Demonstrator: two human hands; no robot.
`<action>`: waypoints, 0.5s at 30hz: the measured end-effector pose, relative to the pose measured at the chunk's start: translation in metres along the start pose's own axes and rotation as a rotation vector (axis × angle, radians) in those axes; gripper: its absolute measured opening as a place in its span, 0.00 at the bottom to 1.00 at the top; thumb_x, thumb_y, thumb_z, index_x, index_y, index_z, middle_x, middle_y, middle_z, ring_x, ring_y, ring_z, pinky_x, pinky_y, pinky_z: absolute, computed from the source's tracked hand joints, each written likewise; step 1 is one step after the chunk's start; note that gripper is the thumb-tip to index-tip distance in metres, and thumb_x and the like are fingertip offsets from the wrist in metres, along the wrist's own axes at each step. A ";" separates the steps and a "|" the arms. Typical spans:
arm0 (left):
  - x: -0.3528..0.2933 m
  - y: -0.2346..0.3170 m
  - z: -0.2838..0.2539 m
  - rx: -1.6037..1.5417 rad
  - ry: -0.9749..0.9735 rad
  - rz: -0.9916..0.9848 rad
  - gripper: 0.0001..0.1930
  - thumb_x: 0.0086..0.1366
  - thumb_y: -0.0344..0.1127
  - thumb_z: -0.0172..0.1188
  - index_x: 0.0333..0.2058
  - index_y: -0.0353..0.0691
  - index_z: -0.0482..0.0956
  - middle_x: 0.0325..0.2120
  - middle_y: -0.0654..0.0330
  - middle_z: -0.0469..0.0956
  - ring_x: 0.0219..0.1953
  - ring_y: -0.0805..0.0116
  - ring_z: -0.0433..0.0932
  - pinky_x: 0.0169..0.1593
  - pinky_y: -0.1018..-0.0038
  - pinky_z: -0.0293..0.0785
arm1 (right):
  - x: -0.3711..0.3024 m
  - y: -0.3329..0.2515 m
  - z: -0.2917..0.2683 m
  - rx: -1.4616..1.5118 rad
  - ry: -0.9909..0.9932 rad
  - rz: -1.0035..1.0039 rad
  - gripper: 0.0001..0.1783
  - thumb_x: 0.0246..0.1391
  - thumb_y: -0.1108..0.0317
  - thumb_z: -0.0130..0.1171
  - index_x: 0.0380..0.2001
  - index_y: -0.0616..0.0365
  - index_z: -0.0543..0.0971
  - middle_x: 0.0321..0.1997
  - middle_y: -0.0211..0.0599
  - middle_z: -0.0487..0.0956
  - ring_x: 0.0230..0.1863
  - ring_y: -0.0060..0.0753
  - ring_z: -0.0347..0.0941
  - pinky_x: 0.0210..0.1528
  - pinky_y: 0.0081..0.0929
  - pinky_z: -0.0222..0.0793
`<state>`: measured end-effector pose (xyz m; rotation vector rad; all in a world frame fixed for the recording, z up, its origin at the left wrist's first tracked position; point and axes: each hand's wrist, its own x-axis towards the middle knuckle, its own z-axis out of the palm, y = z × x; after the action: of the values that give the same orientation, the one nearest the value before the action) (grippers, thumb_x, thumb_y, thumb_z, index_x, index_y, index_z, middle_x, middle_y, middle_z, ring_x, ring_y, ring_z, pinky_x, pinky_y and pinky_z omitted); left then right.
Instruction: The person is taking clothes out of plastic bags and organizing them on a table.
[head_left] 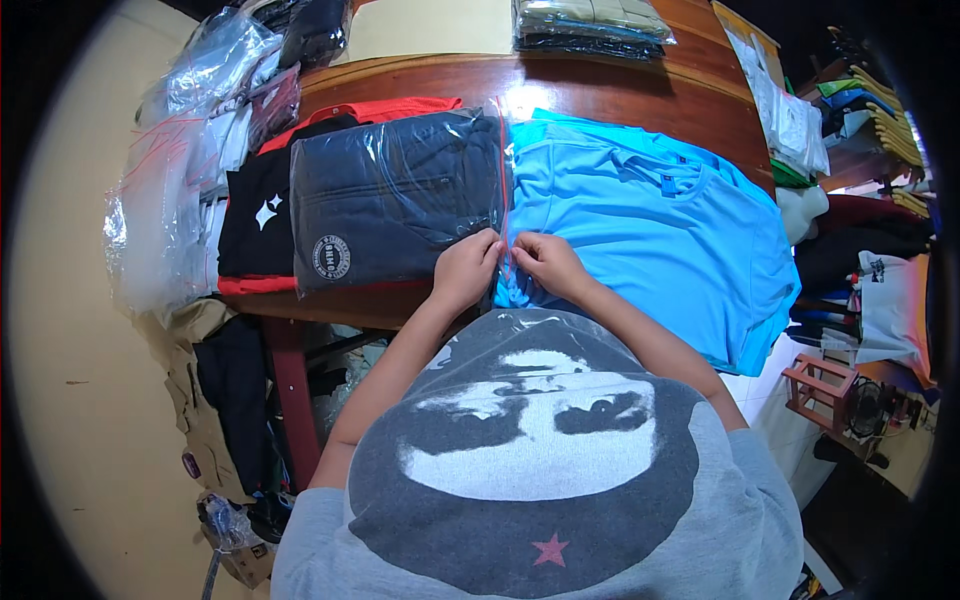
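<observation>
A folded dark grey garment [400, 190] with a round white print lies inside a clear zip bag [345, 165], its red-lined opening edge [504, 190] facing right. My left hand [467, 268] is closed on the near end of that edge, fingertips pinched at the seal. Close beside it, my right hand [552, 264] pinches the same edge from the other side. Light blue T-shirts [640, 220] lie in a stack to the right, partly under my right hand and forearm. What the fingertips press between them is partly hidden.
Black and red garments [250, 215] lie under the bag's left side. Empty clear bags [155, 220] hang over the wooden table's [420, 85] left edge. Packed clothes [595, 25] sit at the back. A red stool [820, 390] and hanging clothes stand at right.
</observation>
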<state>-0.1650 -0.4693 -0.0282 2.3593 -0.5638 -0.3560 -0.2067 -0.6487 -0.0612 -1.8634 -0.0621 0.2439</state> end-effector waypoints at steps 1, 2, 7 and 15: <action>0.000 0.000 0.000 0.000 0.000 0.000 0.12 0.67 0.42 0.50 0.33 0.41 0.75 0.30 0.51 0.78 0.35 0.48 0.77 0.36 0.57 0.70 | 0.000 0.000 0.000 0.012 0.002 -0.001 0.11 0.59 0.63 0.54 0.28 0.60 0.75 0.18 0.42 0.74 0.16 0.35 0.70 0.21 0.34 0.63; 0.000 -0.001 -0.001 0.002 -0.009 0.002 0.12 0.68 0.42 0.49 0.34 0.41 0.75 0.30 0.51 0.78 0.35 0.48 0.77 0.36 0.56 0.70 | 0.000 0.000 0.000 0.012 0.002 -0.001 0.11 0.59 0.63 0.54 0.28 0.60 0.75 0.18 0.42 0.74 0.16 0.35 0.70 0.21 0.34 0.63; 0.000 0.000 -0.010 0.024 -0.145 -0.030 0.12 0.68 0.44 0.48 0.37 0.42 0.74 0.31 0.50 0.78 0.36 0.47 0.77 0.37 0.56 0.70 | 0.003 -0.005 0.001 0.038 -0.025 0.053 0.13 0.59 0.64 0.54 0.26 0.62 0.74 0.14 0.37 0.71 0.14 0.27 0.70 0.18 0.30 0.63; -0.011 0.022 -0.018 0.001 -0.245 -0.045 0.14 0.68 0.47 0.50 0.38 0.41 0.73 0.29 0.48 0.78 0.34 0.46 0.78 0.36 0.57 0.70 | 0.005 0.002 0.000 0.130 -0.025 0.088 0.14 0.61 0.63 0.52 0.25 0.61 0.74 0.14 0.33 0.71 0.14 0.25 0.69 0.18 0.28 0.62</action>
<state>-0.1741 -0.4692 0.0011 2.3484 -0.6240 -0.6713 -0.2020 -0.6482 -0.0641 -1.7362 0.0181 0.3248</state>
